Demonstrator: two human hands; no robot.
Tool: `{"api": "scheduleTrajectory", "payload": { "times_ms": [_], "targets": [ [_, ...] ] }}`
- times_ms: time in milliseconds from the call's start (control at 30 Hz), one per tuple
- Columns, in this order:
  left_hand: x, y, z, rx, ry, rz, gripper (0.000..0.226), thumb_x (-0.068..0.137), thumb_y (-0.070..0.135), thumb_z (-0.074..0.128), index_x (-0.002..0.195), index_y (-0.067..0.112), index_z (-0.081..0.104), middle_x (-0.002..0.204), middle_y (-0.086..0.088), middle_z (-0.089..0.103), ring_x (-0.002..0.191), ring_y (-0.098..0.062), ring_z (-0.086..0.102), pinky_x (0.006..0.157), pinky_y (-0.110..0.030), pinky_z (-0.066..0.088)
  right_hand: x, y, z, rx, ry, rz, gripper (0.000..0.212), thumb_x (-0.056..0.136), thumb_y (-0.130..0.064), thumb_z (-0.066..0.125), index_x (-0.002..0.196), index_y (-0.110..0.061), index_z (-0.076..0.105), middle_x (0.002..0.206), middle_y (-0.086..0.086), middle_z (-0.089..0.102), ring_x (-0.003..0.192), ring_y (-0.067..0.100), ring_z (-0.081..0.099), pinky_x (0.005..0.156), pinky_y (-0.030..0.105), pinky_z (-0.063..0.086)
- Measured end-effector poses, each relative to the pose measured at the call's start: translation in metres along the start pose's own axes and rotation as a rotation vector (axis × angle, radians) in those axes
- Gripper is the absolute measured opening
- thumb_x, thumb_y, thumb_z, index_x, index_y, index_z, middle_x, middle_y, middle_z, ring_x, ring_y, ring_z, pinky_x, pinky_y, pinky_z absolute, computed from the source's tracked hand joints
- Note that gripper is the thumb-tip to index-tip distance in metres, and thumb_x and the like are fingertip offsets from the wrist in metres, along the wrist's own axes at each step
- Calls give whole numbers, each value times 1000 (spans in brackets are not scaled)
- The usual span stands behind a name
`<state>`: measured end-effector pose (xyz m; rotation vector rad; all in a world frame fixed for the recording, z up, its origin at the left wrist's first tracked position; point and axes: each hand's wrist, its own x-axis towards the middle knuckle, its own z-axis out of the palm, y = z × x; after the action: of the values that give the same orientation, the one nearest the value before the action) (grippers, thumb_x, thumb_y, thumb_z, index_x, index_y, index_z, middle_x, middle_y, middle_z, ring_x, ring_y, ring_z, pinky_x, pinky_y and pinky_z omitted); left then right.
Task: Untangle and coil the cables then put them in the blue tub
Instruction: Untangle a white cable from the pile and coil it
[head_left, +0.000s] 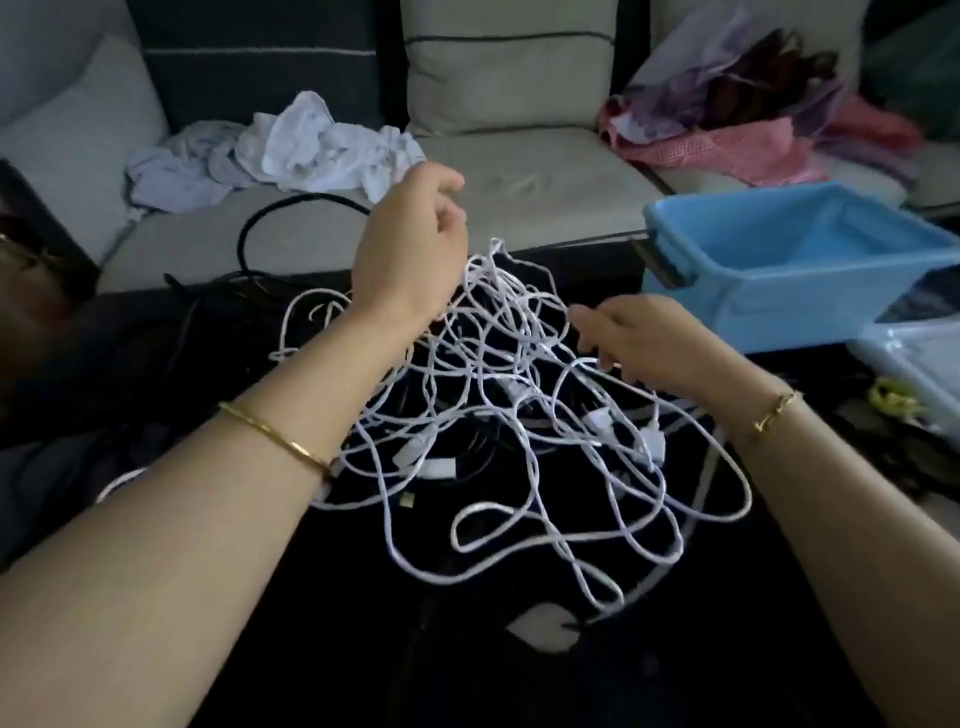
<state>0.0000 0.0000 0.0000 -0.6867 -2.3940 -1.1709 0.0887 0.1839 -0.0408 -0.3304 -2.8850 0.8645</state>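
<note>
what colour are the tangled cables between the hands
White. The tangled cables stand out against the dark table in the head view.

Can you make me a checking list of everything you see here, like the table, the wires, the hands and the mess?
Surface: dark glossy table, mostly under cables.
Job's things: tangle of thin white cables, not yet coiled; light blue plastic tub at the table's far right, no cables seen inside.
Clutter: clear plastic tray and small yellow object at the right edge.
Hands: left hand raised beside the tangle's peak, fingers curled, grip hidden; right hand curls fingers round a white loop.
Cables: thick black cable loops onto the sofa from the table's far left.
Surroundings: grey cushioned sofa with crumpled white cloth and pink fabric pile.
</note>
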Motion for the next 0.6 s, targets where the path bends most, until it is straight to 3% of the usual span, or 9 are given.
{"api": "scheduleTrajectory", "payload": {
  "times_ms": [67,167,300,433,533,600],
  "targets": [
    [-12,8,-11,-5,-48,-9,31,93,9,44,121,13,55,89,10,59,91,-17,62,91,-38,50,-19,0,6,-199,-173,12,53,93,-49,48,77,0,60,69,8,60,64,23,55,67,34,48],
    [-27,24,-35,9,-71,7,30,93,8,44,120,14,56,89,8,61,89,-19,63,89,-41,50,-35,8,14,-264,-154,8,27,86,-31,61,82,-4,65,77,5,64,77,25,62,71,34,51],
    [-43,41,-55,44,-74,30,30,93,10,44,120,16,56,93,7,63,87,-18,65,86,-40,51,-52,-6,-10,19,144,-9,19,90,-23,58,77,-10,64,64,-1,63,60,17,58,58,28,48],
    [-48,66,-53,65,-182,16,34,93,6,47,127,12,52,108,0,59,89,-14,57,83,-30,46,-61,-43,-53,385,271,-160,21,91,-22,60,71,-17,61,56,-2,60,38,2,45,42,14,37],
    [-55,82,-43,79,-264,4,38,93,4,49,130,8,48,118,-7,51,93,-14,51,74,-15,40,-62,-69,-80,521,350,-250,20,91,-20,58,76,-9,63,52,0,57,32,5,41,37,14,32],
    [-60,91,-37,77,-326,-32,31,95,7,46,126,7,50,118,-9,52,95,-19,56,74,-20,47,-62,-83,-96,635,399,-285,19,93,-18,56,82,-3,62,50,0,56,32,8,41,35,19,33]
  ]
}}
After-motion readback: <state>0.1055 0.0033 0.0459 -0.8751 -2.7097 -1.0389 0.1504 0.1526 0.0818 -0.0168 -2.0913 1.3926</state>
